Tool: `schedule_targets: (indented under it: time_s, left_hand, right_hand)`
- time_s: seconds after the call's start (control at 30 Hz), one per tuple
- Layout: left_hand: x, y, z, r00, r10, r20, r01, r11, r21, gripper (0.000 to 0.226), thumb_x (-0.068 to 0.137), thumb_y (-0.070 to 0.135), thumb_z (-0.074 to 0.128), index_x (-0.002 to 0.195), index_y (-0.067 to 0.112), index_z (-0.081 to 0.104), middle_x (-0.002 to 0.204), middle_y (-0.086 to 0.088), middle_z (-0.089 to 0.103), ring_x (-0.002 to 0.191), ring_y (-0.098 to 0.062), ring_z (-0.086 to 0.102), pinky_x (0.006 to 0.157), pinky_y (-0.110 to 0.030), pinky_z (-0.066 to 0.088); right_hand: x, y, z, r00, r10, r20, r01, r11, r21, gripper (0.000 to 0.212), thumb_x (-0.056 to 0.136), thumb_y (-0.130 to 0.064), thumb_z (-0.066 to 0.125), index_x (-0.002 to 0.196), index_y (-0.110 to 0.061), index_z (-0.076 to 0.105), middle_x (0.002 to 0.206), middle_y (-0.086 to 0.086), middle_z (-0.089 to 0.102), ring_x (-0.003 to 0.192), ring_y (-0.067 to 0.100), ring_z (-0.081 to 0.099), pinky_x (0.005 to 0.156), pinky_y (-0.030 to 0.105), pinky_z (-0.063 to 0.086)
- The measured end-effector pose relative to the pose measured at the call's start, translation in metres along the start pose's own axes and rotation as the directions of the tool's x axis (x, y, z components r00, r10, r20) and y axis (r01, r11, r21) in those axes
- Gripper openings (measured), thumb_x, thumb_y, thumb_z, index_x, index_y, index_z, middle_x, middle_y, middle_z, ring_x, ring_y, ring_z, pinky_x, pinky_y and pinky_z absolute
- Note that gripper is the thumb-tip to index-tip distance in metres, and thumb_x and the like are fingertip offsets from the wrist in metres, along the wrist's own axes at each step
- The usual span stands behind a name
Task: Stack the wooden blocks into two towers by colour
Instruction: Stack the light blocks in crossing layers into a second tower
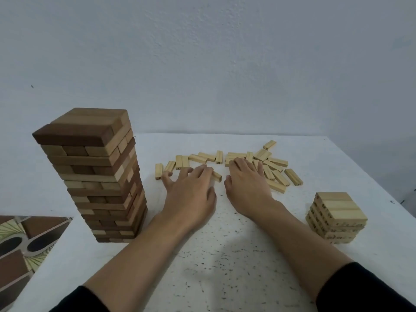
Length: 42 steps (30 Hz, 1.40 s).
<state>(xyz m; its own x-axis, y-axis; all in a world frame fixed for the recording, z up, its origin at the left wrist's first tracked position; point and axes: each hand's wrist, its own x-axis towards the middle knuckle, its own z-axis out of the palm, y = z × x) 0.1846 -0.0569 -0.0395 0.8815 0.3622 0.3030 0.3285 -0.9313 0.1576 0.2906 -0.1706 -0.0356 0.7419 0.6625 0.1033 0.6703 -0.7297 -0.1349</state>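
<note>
Spread flat and holding nothing, the left hand point(191, 190) and right hand point(246, 184) cover loose pale blocks point(278, 162) right of the tall brown tower point(99, 176) — the short pale tower point(335, 218) stands farther right. Light, rigid pieces — likely best pinched across their long sides.

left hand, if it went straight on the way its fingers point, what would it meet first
Probably the pale loose blocks lying just past the fingers of the left hand; they may already touch, since depth is unclear here.
</note>
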Motion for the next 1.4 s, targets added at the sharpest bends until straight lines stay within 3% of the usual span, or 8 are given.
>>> schedule_targets:
  time_s: [0.1, 0.23, 0.47, 0.63, 0.8, 1.1, 1.27, 1.4]
  left_hand:
    - [0.0, -0.001, 0.004, 0.998, 0.004, -0.064, -0.003, 1.0, 0.024, 0.041, 0.097, 0.037, 0.044, 0.138, 0.039, 0.049, 0.132, 0.011, 0.05, 0.122, -0.012, 0.046, 0.104, -0.054, 0.024]
    - [-0.004, -0.003, 0.014, 0.99, -0.016, -0.142, 0.006, 0.998, -0.067, 0.025, 0.09, 0.036, 0.049, 0.105, 0.042, 0.069, 0.106, 0.016, 0.054, 0.101, -0.006, 0.053, 0.092, -0.048, 0.024]
    - [-0.008, -0.01, -0.002, 0.998, 0.056, 0.015, -0.053, 0.991, -0.119, 0.033, 0.1, 0.027, 0.044, 0.128, 0.034, 0.061, 0.13, 0.018, 0.057, 0.125, -0.015, 0.05, 0.105, -0.052, 0.024]
    - [-0.013, -0.008, 0.0, 0.997, 0.075, -0.025, -0.077, 0.989, -0.124, 0.041, 0.1, 0.027, 0.044, 0.134, 0.047, 0.055, 0.138, 0.022, 0.055, 0.126, -0.008, 0.048, 0.092, -0.042, 0.018]
    - [-0.011, -0.008, 0.004, 0.992, 0.122, 0.045, -0.119, 0.991, -0.063, 0.04, 0.105, 0.044, 0.028, 0.14, 0.055, 0.042, 0.153, 0.021, 0.044, 0.135, -0.011, 0.043, 0.098, -0.051, 0.021]
    - [-0.006, -0.01, -0.007, 0.998, 0.057, 0.016, -0.054, 0.991, -0.126, 0.029, 0.101, 0.035, 0.045, 0.109, 0.047, 0.07, 0.113, 0.024, 0.059, 0.117, -0.001, 0.05, 0.098, -0.044, 0.02]
    - [-0.007, -0.013, -0.006, 1.0, 0.017, -0.013, -0.019, 0.988, -0.156, 0.028, 0.099, 0.038, 0.049, 0.115, 0.046, 0.071, 0.134, 0.017, 0.054, 0.123, -0.005, 0.049, 0.101, -0.044, 0.019]
    - [-0.01, -0.007, -0.001, 0.999, -0.02, -0.05, 0.006, 0.963, -0.268, 0.031, 0.088, 0.047, 0.052, 0.107, 0.042, 0.075, 0.108, 0.011, 0.054, 0.098, -0.013, 0.06, 0.096, -0.054, 0.029]
  right_hand:
    - [-0.004, -0.003, -0.003, 0.999, -0.028, -0.017, 0.028, 1.0, 0.008, 0.043, 0.105, -0.026, 0.033, 0.145, -0.01, 0.04, 0.149, 0.006, 0.035, 0.144, 0.024, 0.03, 0.126, 0.051, 0.006]
    - [-0.009, 0.0, -0.004, 0.993, -0.091, -0.08, 0.097, 0.992, 0.077, 0.034, 0.102, -0.016, 0.04, 0.131, -0.012, 0.056, 0.137, 0.004, 0.047, 0.129, 0.024, 0.045, 0.123, 0.049, 0.017]
    - [-0.015, 0.002, -0.005, 0.969, -0.108, -0.223, 0.175, 0.935, 0.309, 0.028, 0.093, 0.0, 0.045, 0.095, -0.002, 0.072, 0.095, 0.009, 0.069, 0.088, 0.024, 0.063, 0.08, 0.042, 0.054]
    - [-0.013, 0.004, 0.001, 0.94, -0.107, -0.324, 0.204, 0.937, 0.283, 0.037, 0.095, -0.002, 0.046, 0.126, -0.005, 0.066, 0.13, 0.008, 0.062, 0.126, 0.026, 0.052, 0.106, 0.037, 0.043]
    - [-0.002, 0.005, 0.0, 0.996, -0.069, -0.05, 0.073, 0.993, 0.093, 0.055, 0.106, -0.02, 0.03, 0.159, -0.012, 0.021, 0.17, 0.005, 0.009, 0.157, 0.022, 0.0, 0.127, 0.05, 0.004]
    - [-0.007, 0.003, -0.003, 0.982, -0.077, -0.172, 0.097, 0.989, 0.113, 0.036, 0.101, -0.012, 0.041, 0.129, -0.011, 0.062, 0.131, 0.005, 0.052, 0.122, 0.022, 0.049, 0.118, 0.04, 0.03]
    - [-0.016, 0.002, -0.005, 0.967, -0.149, -0.209, 0.177, 0.976, 0.125, 0.03, 0.097, -0.008, 0.047, 0.114, -0.011, 0.071, 0.115, 0.003, 0.058, 0.11, 0.022, 0.05, 0.097, 0.036, 0.044]
    - [-0.024, -0.004, -0.013, 0.967, -0.202, -0.153, 0.219, 0.97, 0.106, 0.029, 0.096, -0.008, 0.045, 0.108, -0.011, 0.071, 0.11, 0.004, 0.059, 0.107, 0.021, 0.051, 0.092, 0.035, 0.046]
